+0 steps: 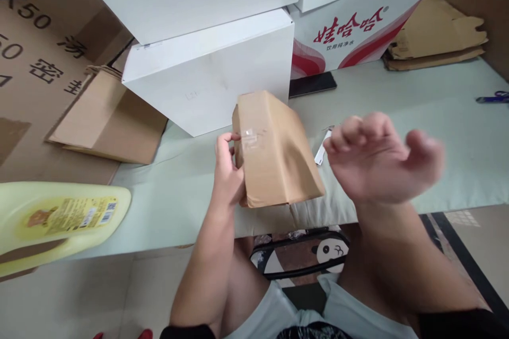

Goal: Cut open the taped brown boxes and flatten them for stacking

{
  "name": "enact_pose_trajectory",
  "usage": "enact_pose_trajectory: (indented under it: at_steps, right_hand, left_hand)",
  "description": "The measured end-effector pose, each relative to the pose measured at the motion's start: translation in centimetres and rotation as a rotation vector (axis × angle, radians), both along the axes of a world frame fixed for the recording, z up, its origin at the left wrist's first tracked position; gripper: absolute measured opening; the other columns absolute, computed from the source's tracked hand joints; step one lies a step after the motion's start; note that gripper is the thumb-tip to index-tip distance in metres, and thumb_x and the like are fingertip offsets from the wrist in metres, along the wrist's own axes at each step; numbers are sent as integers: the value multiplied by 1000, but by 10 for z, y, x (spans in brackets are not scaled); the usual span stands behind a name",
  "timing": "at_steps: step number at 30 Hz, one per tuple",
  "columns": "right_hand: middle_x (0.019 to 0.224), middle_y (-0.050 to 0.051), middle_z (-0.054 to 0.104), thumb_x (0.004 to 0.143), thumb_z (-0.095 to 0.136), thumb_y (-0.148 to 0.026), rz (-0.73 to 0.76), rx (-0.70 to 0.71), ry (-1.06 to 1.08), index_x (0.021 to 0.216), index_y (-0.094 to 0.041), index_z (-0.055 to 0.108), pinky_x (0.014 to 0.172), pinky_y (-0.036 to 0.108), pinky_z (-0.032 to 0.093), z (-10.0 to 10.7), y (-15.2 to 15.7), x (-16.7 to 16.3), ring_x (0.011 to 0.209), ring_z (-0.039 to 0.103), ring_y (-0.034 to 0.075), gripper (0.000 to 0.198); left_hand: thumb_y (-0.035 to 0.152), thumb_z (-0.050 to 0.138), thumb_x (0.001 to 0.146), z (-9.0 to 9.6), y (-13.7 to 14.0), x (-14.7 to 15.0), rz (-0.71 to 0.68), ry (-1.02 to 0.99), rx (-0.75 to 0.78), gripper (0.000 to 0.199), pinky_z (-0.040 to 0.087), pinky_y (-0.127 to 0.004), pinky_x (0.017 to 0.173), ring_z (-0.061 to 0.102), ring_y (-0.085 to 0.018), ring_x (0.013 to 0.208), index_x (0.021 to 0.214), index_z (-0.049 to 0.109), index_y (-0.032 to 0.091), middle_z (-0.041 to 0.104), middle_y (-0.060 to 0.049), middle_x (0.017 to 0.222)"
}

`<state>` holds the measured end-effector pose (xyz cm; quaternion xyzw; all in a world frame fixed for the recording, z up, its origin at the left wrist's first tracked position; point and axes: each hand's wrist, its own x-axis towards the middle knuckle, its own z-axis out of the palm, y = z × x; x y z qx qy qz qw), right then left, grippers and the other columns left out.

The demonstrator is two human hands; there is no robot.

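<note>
Two bare hands over a cloth-covered table, one carton between them. Left hand [228, 175] grips the small brown carton [264, 159] by its left side: index fingertip bent onto the edge near the clear tape [250, 136], thumb lower down against the same side, other fingers partly hidden. Carton sits right of those fingers, tilted, dented on its right-hand face; can't tell whether its bottom touches the cloth [183, 159]. Right hand [376, 161] motion-blurred, raised, palm showing, fingers loosely curled, thumb spread away from them; well apart from the carton. White tool [321, 149] lies on the cloth between carton and right hand. Behind: white box [214, 77], dark flat object [312, 85], red-lettered box [350, 34]. Far right: blue-handled item [493, 98], partly cut off. Left: yellow jug [67, 217], opened brown box [115, 116].
</note>
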<state>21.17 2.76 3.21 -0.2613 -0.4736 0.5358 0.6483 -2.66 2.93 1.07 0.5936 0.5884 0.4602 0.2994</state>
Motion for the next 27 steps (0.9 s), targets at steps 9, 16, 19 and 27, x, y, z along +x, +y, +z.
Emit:
enact_pose_trajectory:
  at_steps: [9,16,19,27]
  right_hand:
    - [60,-5,15,74,74,-38,40,-372,521,65,-22,17,53,30,25,6,3,-5,56,16,14,59]
    - [60,-5,16,76,75,-35,85,-348,550,65,-21,16,52,30,28,8,1,-4,55,19,14,62]
    - [59,-5,15,78,72,-41,64,-344,453,64,-22,19,51,29,30,9,2,-3,54,21,13,58]
    - [72,-1,50,71,61,-25,-601,-240,-163,71,-25,53,65,31,43,-17,28,20,69,53,15,8]
  left_hand:
    - [26,70,83,35,-6,-8,-154,114,-62,16,59,-39,100,63,-30,130,97,77,23,64,-8,140]
    - [23,64,84,10,6,-19,-37,-49,-245,26,62,-41,96,73,-28,112,104,80,19,72,-10,132]
    - [25,68,82,0,12,-22,-57,-106,-357,28,63,-41,90,75,-28,104,107,78,18,80,-8,111]
    - [26,87,64,11,18,-30,131,-569,-241,36,54,-28,59,71,-19,76,97,72,23,79,-1,95]
